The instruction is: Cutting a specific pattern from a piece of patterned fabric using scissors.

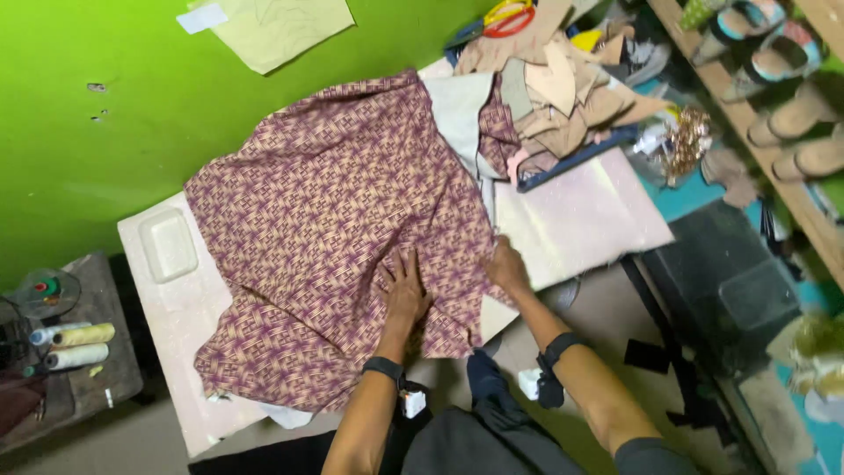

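Patterned purple-and-cream fabric point(334, 229) lies spread over a pale worktable point(176, 308) at the centre of the frame. The left hand point(405, 286) rests flat on the cloth near its lower edge, fingers spread. The right hand point(507, 264) presses the cloth's right edge, fingers drawn together; whether it pinches the fabric cannot be told. Both wrists carry dark bands. Tan cut pieces point(563, 88) are heaped at upper right; thread spools point(75, 345) lie at lower left; a green wall point(105, 105) fills the upper left.
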